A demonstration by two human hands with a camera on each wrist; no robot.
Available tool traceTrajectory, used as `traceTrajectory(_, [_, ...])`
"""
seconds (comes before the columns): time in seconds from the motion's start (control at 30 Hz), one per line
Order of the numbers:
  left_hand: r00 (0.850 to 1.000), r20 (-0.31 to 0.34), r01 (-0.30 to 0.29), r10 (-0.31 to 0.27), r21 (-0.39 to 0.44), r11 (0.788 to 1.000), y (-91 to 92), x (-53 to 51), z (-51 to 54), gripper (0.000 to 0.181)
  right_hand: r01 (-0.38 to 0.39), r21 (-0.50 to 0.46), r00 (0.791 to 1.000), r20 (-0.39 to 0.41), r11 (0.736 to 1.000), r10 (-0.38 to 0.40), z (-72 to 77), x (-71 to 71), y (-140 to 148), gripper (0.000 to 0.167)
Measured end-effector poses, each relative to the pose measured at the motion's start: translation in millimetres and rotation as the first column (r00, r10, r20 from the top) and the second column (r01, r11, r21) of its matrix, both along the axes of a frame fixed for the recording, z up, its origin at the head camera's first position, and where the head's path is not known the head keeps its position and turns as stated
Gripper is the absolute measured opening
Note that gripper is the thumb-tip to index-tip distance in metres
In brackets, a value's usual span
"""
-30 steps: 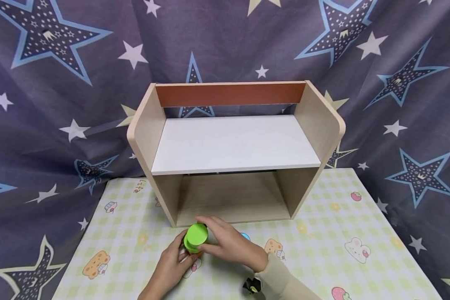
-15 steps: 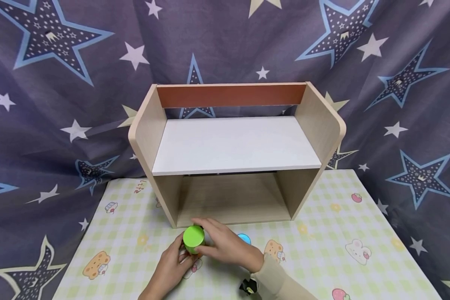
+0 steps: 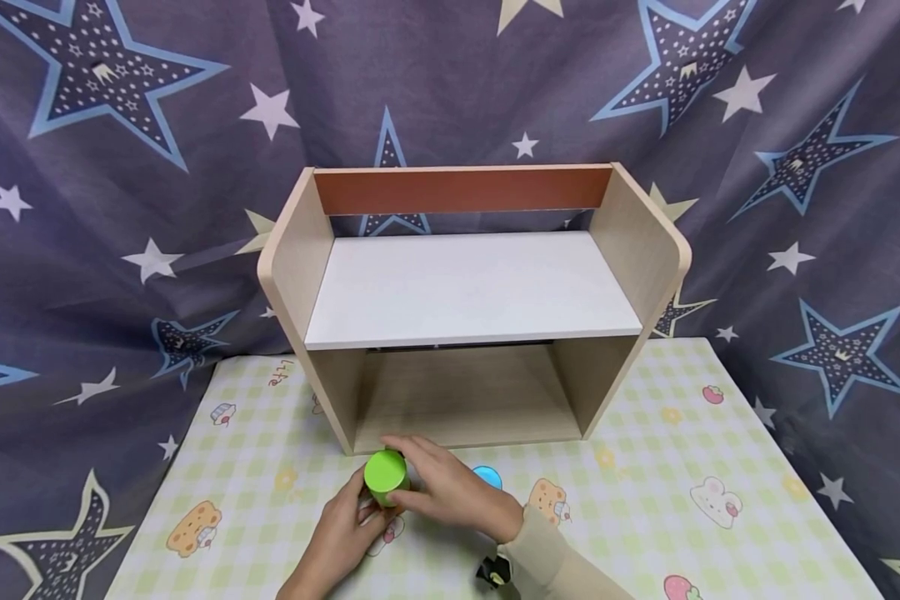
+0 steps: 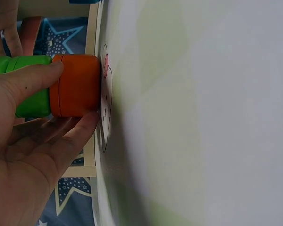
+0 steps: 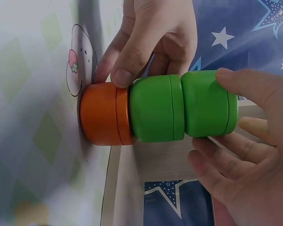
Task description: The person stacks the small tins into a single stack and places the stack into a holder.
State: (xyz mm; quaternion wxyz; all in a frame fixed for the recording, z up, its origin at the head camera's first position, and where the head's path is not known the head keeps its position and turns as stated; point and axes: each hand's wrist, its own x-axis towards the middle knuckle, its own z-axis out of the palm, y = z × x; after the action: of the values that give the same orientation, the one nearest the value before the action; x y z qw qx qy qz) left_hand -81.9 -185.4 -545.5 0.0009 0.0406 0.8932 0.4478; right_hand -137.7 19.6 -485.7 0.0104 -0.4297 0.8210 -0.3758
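Three round containers form an upright stack on the table: an orange one [image 5: 100, 115] at the bottom, a green one [image 5: 153, 109] above it, and another green one [image 5: 207, 104] on top. From overhead, the top green lid [image 3: 386, 472] shows in front of the shelf's left side. My left hand [image 3: 335, 537] grips the stack low down; in the left wrist view its thumb lies over the seam between orange and green, its fingers around the orange container [image 4: 80, 85]. My right hand [image 3: 453, 493] pinches the top green container between thumb and fingers.
A two-level wooden shelf unit [image 3: 472, 292] stands directly behind the hands on the checkered table [image 3: 727, 442]. Behind my right hand a round blue thing [image 3: 487, 477] is partly visible. Beside the right sleeve is a small dark object [image 3: 493, 572]. Star-patterned cloth [image 3: 457, 83] hangs behind.
My right hand has shifted slightly left with the top green container, which now lines up over the one below instead of sitting offset. More of the blue thing shows. My left hand has stayed in place.
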Motion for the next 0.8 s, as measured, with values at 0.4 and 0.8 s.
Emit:
traceTrajectory(0.4, [1.0, 0.001, 0.002, -0.002, 0.019, 1.0, 0.5, -1.2, -1.1, 0.064, 0.036, 0.003, 0.999, -0.004, 0.999, -0.036, 3.0, 1.8, 4, 0.073])
traceTrajectory(0.8, [0.997, 0.075, -0.022, 0.016, 0.081, 0.996, 0.6, -4.4, -0.6, 0.075, 0.055, -0.061, 0.998, -0.031, 0.997, -0.057, 9.9, 3.7, 23, 0.07])
